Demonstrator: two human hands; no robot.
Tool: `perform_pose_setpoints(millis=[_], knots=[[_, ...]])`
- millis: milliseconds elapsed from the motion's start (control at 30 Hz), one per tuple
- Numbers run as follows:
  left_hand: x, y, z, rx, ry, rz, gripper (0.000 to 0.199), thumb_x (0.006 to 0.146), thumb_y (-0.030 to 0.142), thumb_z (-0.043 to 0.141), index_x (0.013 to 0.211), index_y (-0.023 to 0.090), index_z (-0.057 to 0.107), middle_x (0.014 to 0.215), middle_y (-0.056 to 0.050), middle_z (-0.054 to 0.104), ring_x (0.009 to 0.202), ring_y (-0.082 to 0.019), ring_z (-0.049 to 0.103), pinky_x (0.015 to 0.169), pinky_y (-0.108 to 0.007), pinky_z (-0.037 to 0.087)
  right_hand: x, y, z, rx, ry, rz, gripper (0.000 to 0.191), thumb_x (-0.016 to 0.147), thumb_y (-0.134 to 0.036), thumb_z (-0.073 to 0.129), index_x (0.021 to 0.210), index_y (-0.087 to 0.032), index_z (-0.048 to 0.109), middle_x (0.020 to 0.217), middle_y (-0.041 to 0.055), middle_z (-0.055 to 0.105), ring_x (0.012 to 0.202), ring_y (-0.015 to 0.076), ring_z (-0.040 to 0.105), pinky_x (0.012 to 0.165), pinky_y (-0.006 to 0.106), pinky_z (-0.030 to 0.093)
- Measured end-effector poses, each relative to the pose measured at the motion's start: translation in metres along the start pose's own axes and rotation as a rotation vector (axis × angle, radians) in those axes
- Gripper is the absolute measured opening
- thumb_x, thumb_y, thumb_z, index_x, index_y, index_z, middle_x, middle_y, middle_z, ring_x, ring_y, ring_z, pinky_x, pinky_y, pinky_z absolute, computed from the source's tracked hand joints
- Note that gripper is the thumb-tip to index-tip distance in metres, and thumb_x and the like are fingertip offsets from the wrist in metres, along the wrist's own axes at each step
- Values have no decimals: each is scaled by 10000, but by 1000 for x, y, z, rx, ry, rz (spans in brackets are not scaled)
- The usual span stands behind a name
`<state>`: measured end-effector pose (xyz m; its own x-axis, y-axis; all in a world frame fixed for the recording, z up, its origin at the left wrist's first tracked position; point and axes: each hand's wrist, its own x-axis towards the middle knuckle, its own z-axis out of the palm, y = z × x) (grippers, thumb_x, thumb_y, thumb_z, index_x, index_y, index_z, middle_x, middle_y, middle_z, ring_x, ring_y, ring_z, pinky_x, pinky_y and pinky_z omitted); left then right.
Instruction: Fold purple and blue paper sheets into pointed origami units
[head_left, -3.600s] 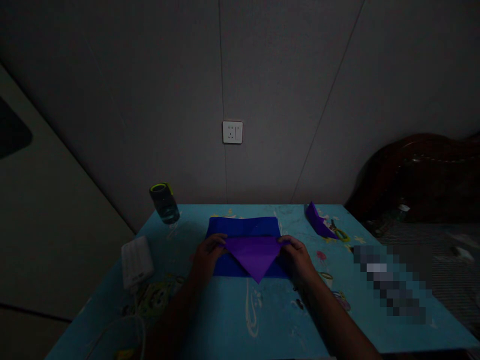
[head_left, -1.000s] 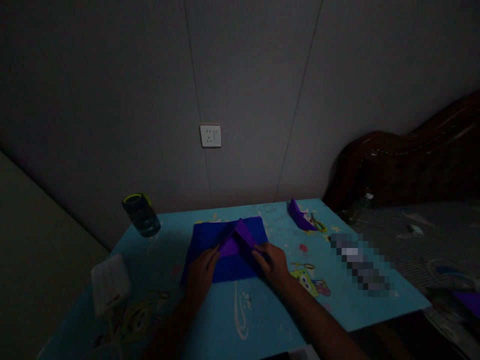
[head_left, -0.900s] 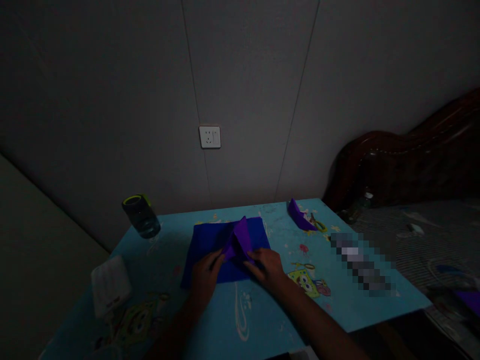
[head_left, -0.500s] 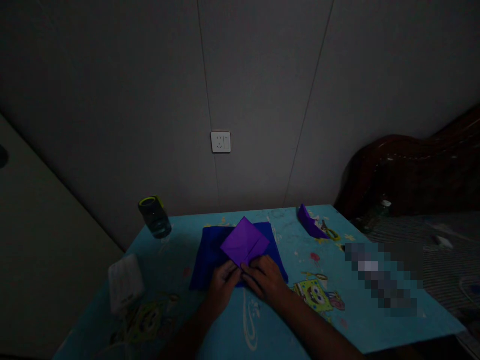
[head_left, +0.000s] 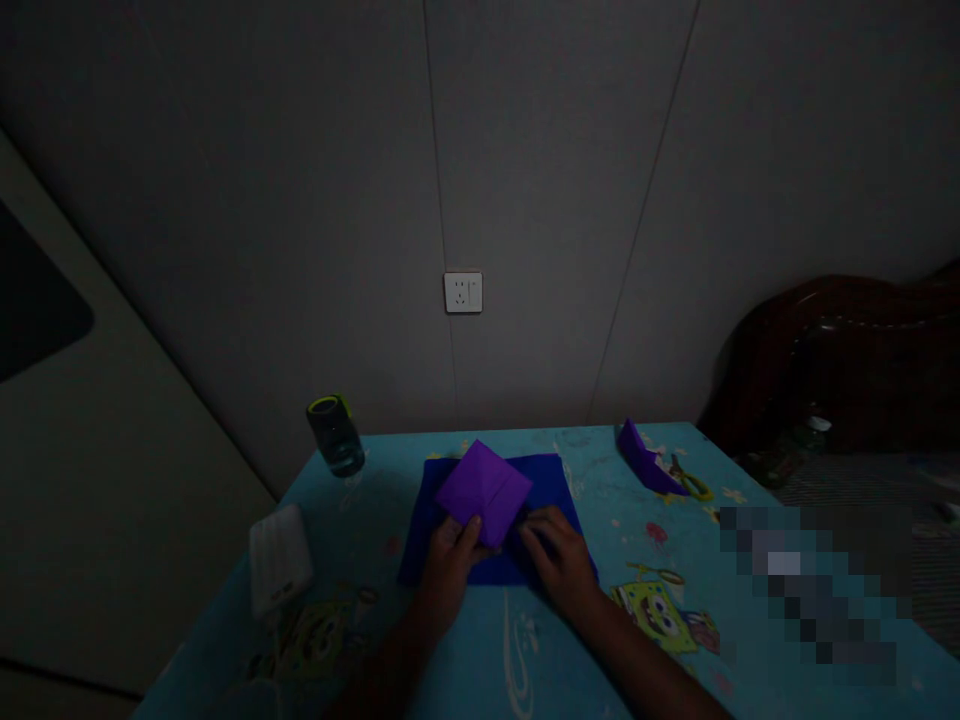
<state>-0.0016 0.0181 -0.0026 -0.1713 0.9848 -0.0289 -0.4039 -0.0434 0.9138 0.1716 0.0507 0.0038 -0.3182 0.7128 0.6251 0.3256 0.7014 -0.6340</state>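
A folded purple sheet of origami paper [head_left: 484, 487] is turned like a diamond, a crease line showing on its right half. My left hand [head_left: 452, 555] grips its lower left edge, thumb on top and fingers beneath. Just right of the paper is my right hand [head_left: 556, 555], its fingers bent and a little apart, holding nothing that I can see. Under both lies a stack of dark blue paper [head_left: 547, 480], partly covered by the purple sheet and my hands.
On the blue patterned tablecloth [head_left: 480, 660], a water bottle [head_left: 336, 437] stands at back left, near a white box-like device [head_left: 281, 562] with a cable. A purple paper boat [head_left: 646, 462] and yellow-handled scissors [head_left: 694, 483] lie at back right. A pixelated patch covers something at right.
My right hand has let go of the purple paper and moved right. My left hand now holds it alone, thumb on top. The whole view has shifted slightly left.
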Motion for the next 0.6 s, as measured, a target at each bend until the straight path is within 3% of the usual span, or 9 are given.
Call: perform_pose_setpoints(millis=[67,200,333,467,600], knots=[[0,0,-1,-24,11,-9,477,783,413,721,1163,136,638,1064,-126,722,903,-233,691,746,-351,592,2,4,0,75,32,186,242,932,-374,540,863,-209,702,849,73,697,821,228,644,760,350,510],[-2,-2,3,-39,-30,-49,470,757,390,751,1151,155,645,1094,-120,722,925,-239,692,754,-375,603,3,3,4,282,-94,403,359,906,-498,538,916,-189,720,847,55,729,821,241,670,758,346,526],[-6,-2,7,-1,-43,-79,471,716,398,778,1093,142,664,1056,-123,738,908,-257,703,758,-398,605,2,-4,9,443,-130,410,413,888,-547,541,995,-192,723,908,45,742,861,247,674,838,382,527],[-6,-3,7,90,-20,-45,446,687,396,787,1045,150,684,1018,-103,747,937,-268,696,787,-404,596,2,-4,11,458,-117,420,427,892,-560,525,1034,-200,706,965,62,740,908,255,664,881,401,517],[-7,0,5,266,-1,1,308,677,372,773,904,169,723,929,-75,759,798,-237,703,718,-360,587,0,1,14,464,-67,459,408,889,-559,526,1049,-217,680,980,67,724,886,245,655,865,377,521]])
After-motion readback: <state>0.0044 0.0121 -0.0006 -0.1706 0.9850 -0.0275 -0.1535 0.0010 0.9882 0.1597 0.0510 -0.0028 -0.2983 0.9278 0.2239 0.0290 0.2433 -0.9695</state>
